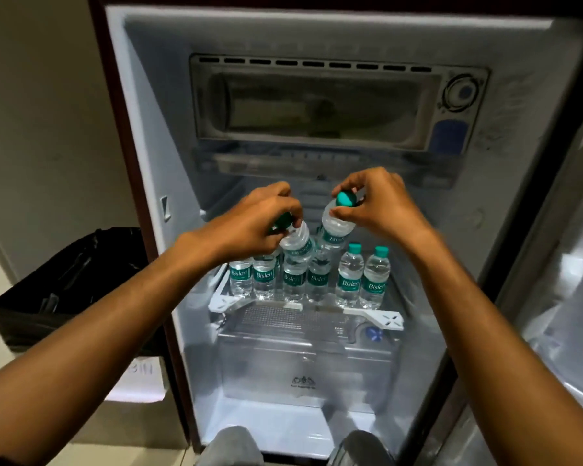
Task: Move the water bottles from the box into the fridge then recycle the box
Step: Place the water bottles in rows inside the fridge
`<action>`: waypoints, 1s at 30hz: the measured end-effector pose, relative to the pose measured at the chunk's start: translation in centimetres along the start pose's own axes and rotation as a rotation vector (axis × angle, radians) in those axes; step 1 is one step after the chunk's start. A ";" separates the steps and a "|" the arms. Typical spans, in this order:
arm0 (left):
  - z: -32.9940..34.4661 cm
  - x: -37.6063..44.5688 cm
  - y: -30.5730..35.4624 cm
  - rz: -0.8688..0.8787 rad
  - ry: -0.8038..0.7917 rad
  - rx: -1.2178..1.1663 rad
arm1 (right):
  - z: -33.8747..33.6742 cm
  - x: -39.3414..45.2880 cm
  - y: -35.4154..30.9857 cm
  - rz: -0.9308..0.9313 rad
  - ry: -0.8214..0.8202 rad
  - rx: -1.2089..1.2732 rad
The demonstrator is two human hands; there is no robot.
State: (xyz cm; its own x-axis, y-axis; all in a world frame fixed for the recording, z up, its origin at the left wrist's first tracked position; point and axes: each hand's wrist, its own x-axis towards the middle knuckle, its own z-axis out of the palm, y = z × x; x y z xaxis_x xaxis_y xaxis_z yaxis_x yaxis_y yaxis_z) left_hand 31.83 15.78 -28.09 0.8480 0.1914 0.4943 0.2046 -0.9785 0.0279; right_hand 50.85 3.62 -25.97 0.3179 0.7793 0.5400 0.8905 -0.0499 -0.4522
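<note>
Nearest, the person's knees show at the bottom edge, in front of the open fridge. Above them sits the clear drawer at the fridge's foot, and over that the shelf with its white front trim. A row of water bottles with green caps and green labels stands upright along the shelf, touching or just beside one another, with a gap near the middle right.

Over this row, both hands are at work. The left hand pinches the neck and cap of a tilted bottle, fingers curled around its top. The right hand pinches a second bottle just below its green cap, also tilted. Both bottles hang above the standing row, not yet set down.

The step in hand looks like the stocking stage: bottles are going in two at a time. The next move probably calls for righting each bottle and lowering it into a free spot without toppling its neighbours.

Farther back is the freezer compartment with its dial. At left, outside the fridge, stands a bin lined with a black bag. The box is not in view.
</note>
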 end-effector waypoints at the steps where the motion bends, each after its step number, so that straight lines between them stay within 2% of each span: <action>1: 0.2 0.6 0.2 0.011 0.033 0.010 | -0.2 0.0 0.4 -0.002 0.058 -0.006; 7: 3.6 3.2 1.9 0.038 0.205 0.028 | 0.4 -0.3 3.8 -0.012 0.387 -0.061; 11: 6.6 4.9 2.4 0.036 0.254 0.031 | 1.7 -0.6 5.9 0.012 0.493 0.006; 22: 11.9 9.5 0.3 0.048 0.184 0.015 | 4.6 0.9 9.0 0.178 0.507 0.026; 30: 12.6 13.0 -1.7 -0.013 -0.084 -0.025 | 4.8 3.9 12.3 0.343 0.448 0.090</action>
State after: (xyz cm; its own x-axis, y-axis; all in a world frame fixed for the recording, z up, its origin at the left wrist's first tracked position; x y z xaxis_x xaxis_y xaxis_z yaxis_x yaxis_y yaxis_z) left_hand 48.70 20.90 -32.63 0.8836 0.2085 0.4193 0.2040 -0.9774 0.0562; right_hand 61.45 9.06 -32.80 0.7081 0.3864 0.5910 0.6871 -0.1845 -0.7027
